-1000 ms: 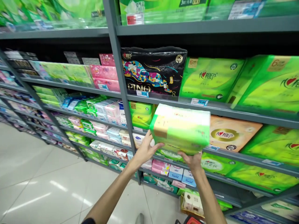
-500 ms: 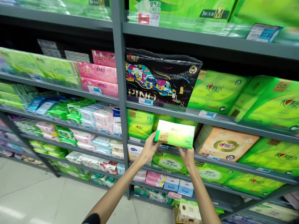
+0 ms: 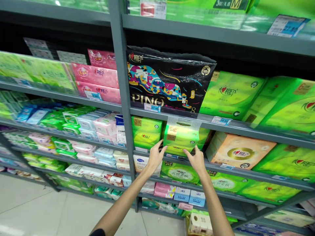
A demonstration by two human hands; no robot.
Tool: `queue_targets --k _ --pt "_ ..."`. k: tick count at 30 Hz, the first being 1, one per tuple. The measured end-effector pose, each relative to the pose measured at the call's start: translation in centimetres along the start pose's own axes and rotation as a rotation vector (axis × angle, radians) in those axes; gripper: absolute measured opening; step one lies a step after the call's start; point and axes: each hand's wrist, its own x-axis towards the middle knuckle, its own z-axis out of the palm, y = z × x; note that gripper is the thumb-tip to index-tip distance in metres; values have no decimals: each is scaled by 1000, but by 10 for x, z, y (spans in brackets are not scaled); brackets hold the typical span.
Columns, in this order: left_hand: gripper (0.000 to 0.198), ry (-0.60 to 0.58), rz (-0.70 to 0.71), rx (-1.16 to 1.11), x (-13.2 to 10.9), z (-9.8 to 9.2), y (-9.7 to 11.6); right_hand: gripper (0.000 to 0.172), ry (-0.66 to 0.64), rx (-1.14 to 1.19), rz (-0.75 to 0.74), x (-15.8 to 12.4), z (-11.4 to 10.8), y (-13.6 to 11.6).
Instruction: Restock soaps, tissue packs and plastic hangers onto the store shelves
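Observation:
A green tissue pack [image 3: 181, 137] sits at the front of a grey shelf [image 3: 214, 165], between another green pack [image 3: 147, 132] and an orange pack [image 3: 237, 150]. My left hand [image 3: 156, 156] presses its lower left corner with the fingers curled on the pack. My right hand [image 3: 196, 159] holds its lower right edge the same way. Both forearms reach up from the bottom of the view.
A black PINO pack [image 3: 163, 83] stands on the shelf above, with large green packs [image 3: 231, 93] to its right. A grey upright post [image 3: 121, 98] divides the bays. Pink packs [image 3: 98, 78] and small tissue packets fill the left bay. Pale tiled floor [image 3: 36, 209] lies below left.
Both hands carried the green pack up and forward from mid-air into the shelf slot, and it now rests there on its lower edge.

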Motion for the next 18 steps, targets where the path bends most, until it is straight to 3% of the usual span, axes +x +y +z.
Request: queue_targets --k 3,7,11,15,18 --pt "45 104 81 144 1 3 -2 75 -48 -70 37 9 -2 -3" --pt "40 240 420 384 1 3 5 72 -80 -177 40 22 0 -11" --pt "52 169 619 534 4 4 10 71 -63 -224 1 31 12 -15" --pt "58 72 641 559 3 5 3 73 -36 -216 27 25 23 -11" --pt "55 75 626 504 -7 0 -10 74 -80 -113 23 14 24 1"
